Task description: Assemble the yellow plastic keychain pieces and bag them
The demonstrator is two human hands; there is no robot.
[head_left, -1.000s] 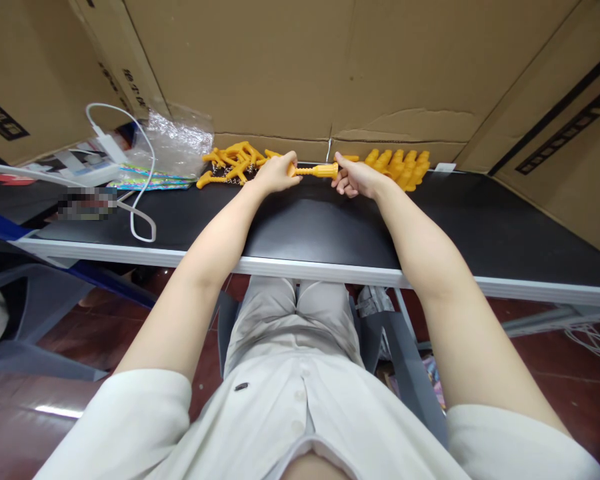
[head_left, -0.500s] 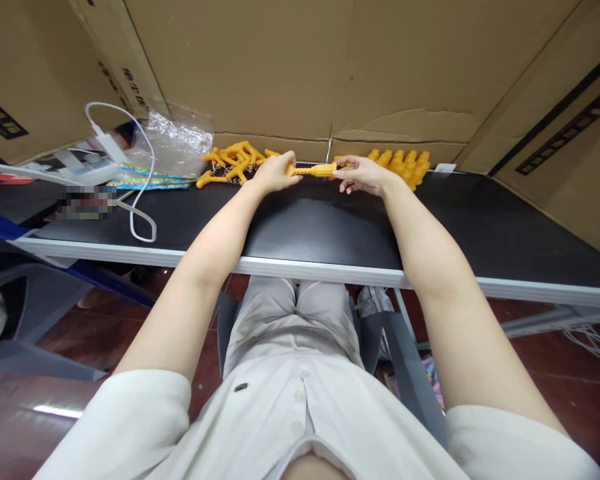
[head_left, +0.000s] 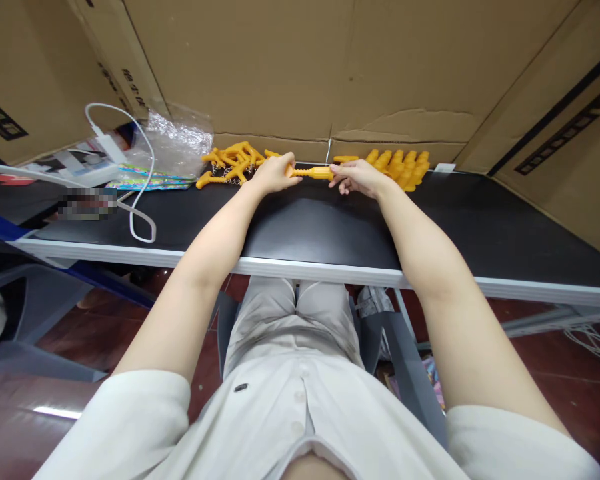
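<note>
Both hands, left (head_left: pixel 276 175) and right (head_left: pixel 359 178), are gripping a yellow part (head_left: pixel 314 173); uneven pulling could be slipping it loose.

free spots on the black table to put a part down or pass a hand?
Bare black table right of the right hand, out to the cardboard wall. Bare strip between forearms and front edge, and between white cable and left hand. Crowded: back edge, loose yellow pieces, stacked yellow parts, left-corner clutter.
</note>
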